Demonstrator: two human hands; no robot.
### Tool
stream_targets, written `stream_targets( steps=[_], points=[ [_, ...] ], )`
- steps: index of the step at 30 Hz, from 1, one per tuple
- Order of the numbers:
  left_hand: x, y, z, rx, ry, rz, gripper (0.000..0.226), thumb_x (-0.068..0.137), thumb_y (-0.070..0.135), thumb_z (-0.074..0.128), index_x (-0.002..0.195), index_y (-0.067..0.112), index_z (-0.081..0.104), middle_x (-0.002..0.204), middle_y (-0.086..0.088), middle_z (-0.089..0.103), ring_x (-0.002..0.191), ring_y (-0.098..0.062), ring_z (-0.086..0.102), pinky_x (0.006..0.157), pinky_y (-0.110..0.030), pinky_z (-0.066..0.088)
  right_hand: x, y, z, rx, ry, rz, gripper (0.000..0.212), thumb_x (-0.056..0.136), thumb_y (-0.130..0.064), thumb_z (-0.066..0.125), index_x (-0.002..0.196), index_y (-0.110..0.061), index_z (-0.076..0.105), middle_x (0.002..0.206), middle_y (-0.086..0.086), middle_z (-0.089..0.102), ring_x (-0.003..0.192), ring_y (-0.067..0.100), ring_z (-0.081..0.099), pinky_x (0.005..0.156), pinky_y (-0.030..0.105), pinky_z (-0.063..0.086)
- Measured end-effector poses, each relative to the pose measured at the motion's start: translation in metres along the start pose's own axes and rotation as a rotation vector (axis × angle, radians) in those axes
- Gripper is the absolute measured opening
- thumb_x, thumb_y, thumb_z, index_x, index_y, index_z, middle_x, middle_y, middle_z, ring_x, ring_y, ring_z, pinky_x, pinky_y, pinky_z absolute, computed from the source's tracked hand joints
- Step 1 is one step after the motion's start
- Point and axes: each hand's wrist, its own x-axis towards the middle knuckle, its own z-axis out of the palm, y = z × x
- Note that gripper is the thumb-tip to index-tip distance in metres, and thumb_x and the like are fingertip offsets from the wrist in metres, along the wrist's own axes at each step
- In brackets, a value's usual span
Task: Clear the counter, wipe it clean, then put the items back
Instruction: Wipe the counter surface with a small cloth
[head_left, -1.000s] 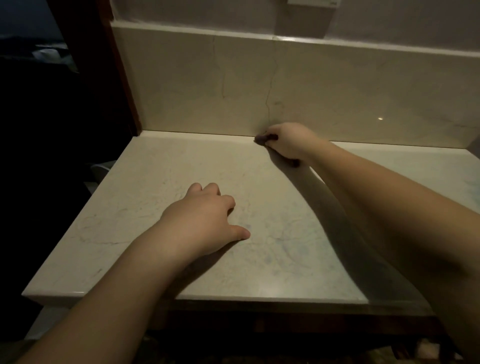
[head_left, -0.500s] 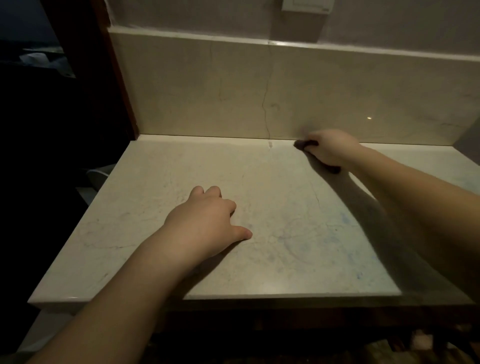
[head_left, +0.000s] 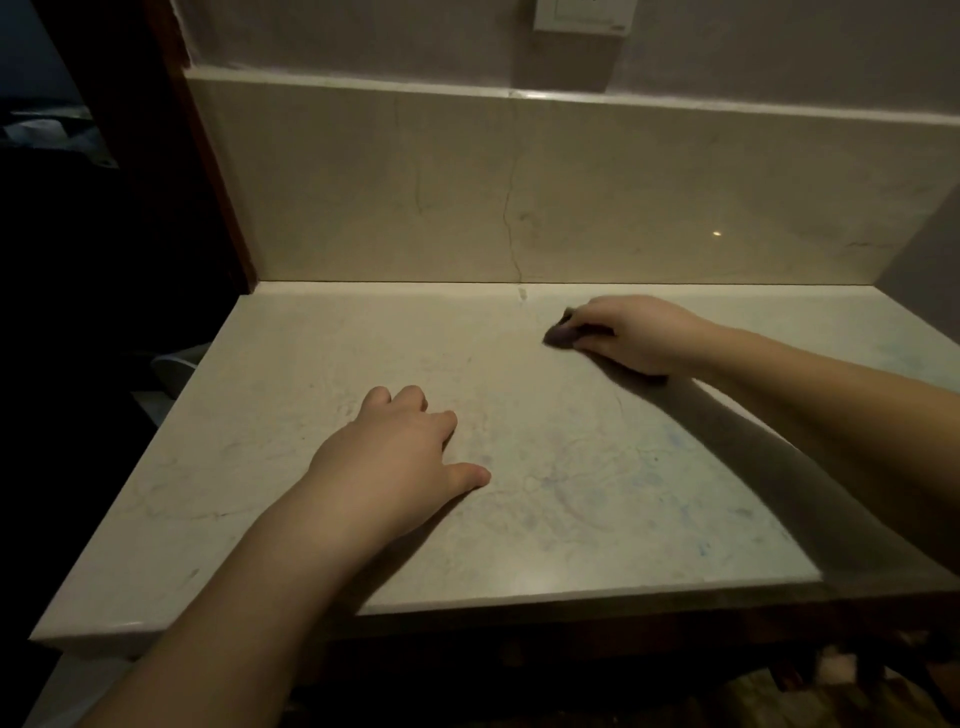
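we've got our right hand (head_left: 636, 332) bunched round the dark cloth (head_left: 560, 335) at the far right of the counter (head_left: 260, 457), left hand (head_left: 395, 457) resting flat, so overlapping firm strokes toward the near edge should work best

Under your palms the counter (head_left: 291, 395) is pale polished stone, marble by the look of it, smooth, with faint grey veins and a bluish smear across the middle. There's a soft sheen along its front edge where the light catches. The backsplash (head_left: 649, 197) rising from the back edge is the same cream stone, glossier, throwing back one small bright glint near the right end, with a thin dark crack line running down it. The cloth (head_left: 561, 336) in your right hand (head_left: 631, 332) looks soft, matt and dark purplish. Up top, the wall plate (head_left: 584, 14) reads as smooth white plastic. Wall (head_left: 363, 36) above: flat, matt paint.
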Motion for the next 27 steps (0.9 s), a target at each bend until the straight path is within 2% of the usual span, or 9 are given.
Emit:
stream_targets(
  steps=[2, 5, 8, 13, 16, 19, 22, 24, 27],
  points=[
    [0.000, 0.000, -0.001, 0.009, -0.008, 0.004, 0.059, 0.087, 0.067, 0.045, 0.133, 0.031, 0.048, 0.132, 0.005, 0.040, 0.122, -0.016, 0.031, 0.087, -0.035, 0.045, 0.022, 0.014, -0.001, -0.004, 0.031, 0.095, 0.027, 0.095, -0.038, 0.054, 0.119, -0.030, 0.062, 0.120, -0.002, 0.064, 0.110, 0.023, 0.057, 0.087, 0.030, 0.043],
    [-0.001, 0.001, -0.002, 0.012, -0.011, 0.009, 0.056, 0.088, 0.067, 0.045, 0.131, 0.031, 0.049, 0.133, 0.004, 0.041, 0.122, -0.016, 0.031, 0.086, -0.034, 0.044, 0.043, 0.022, 0.003, -0.079, 0.035, 0.167, 0.028, 0.095, -0.040, 0.051, 0.120, -0.029, 0.060, 0.123, 0.002, 0.062, 0.110, 0.028, 0.055, 0.085, 0.033, 0.044],
    [-0.001, 0.001, -0.001, 0.012, 0.001, 0.013, 0.056, 0.088, 0.066, 0.044, 0.132, 0.031, 0.049, 0.132, 0.005, 0.041, 0.123, -0.016, 0.031, 0.084, -0.033, 0.043, 0.016, 0.001, 0.005, -0.020, 0.032, 0.061, 0.028, 0.094, -0.039, 0.053, 0.120, -0.031, 0.061, 0.119, -0.002, 0.063, 0.109, 0.022, 0.056, 0.084, 0.028, 0.039],
    [-0.001, 0.000, 0.000, 0.023, -0.003, 0.015, 0.055, 0.089, 0.066, 0.043, 0.129, 0.029, 0.050, 0.129, 0.004, 0.042, 0.121, -0.017, 0.031, 0.081, -0.034, 0.043, -0.070, -0.040, 0.001, 0.004, -0.084, -0.204, 0.027, 0.093, -0.037, 0.056, 0.118, -0.030, 0.062, 0.102, -0.013, 0.054, 0.089, 0.009, 0.050, 0.076, 0.028, 0.043],
    [-0.002, 0.001, -0.003, 0.028, -0.011, 0.025, 0.051, 0.089, 0.065, 0.044, 0.123, 0.028, 0.053, 0.125, 0.002, 0.044, 0.118, -0.017, 0.033, 0.078, -0.033, 0.042, -0.062, -0.033, -0.001, 0.024, -0.080, -0.168, 0.025, 0.093, -0.036, 0.057, 0.115, -0.029, 0.064, 0.098, -0.015, 0.051, 0.091, 0.012, 0.053, 0.074, 0.028, 0.040],
    [-0.002, 0.002, -0.005, 0.038, -0.026, 0.030, 0.052, 0.089, 0.065, 0.045, 0.123, 0.027, 0.055, 0.126, 0.002, 0.044, 0.119, -0.018, 0.034, 0.082, -0.033, 0.044, -0.024, -0.014, 0.002, -0.030, 0.024, -0.037, 0.027, 0.094, -0.042, 0.054, 0.115, -0.028, 0.063, 0.109, -0.005, 0.061, 0.102, 0.020, 0.056, 0.077, 0.027, 0.037],
    [-0.002, 0.002, -0.007, 0.041, -0.035, 0.029, 0.053, 0.089, 0.065, 0.045, 0.125, 0.027, 0.056, 0.127, 0.000, 0.045, 0.121, -0.020, 0.035, 0.083, -0.034, 0.044, -0.009, -0.011, 0.008, -0.059, 0.064, 0.047, 0.025, 0.095, -0.038, 0.054, 0.115, -0.026, 0.062, 0.116, 0.000, 0.063, 0.107, 0.024, 0.057, 0.080, 0.026, 0.038],
    [-0.002, 0.002, -0.006, 0.043, -0.033, 0.029, 0.053, 0.089, 0.065, 0.045, 0.123, 0.026, 0.056, 0.126, -0.001, 0.046, 0.121, -0.021, 0.035, 0.084, -0.036, 0.044, -0.026, -0.026, 0.008, -0.044, 0.040, 0.044, 0.026, 0.095, -0.037, 0.053, 0.118, -0.026, 0.061, 0.114, 0.000, 0.062, 0.104, 0.023, 0.057, 0.082, 0.030, 0.041],
    [-0.003, 0.000, -0.004, 0.049, -0.014, 0.040, 0.054, 0.090, 0.065, 0.043, 0.122, 0.024, 0.056, 0.125, -0.002, 0.046, 0.121, -0.023, 0.036, 0.081, -0.037, 0.044, -0.081, -0.053, 0.007, -0.028, -0.021, -0.072, 0.025, 0.095, -0.035, 0.053, 0.118, -0.027, 0.061, 0.109, -0.005, 0.057, 0.090, 0.014, 0.053, 0.075, 0.029, 0.042]
  ],
)
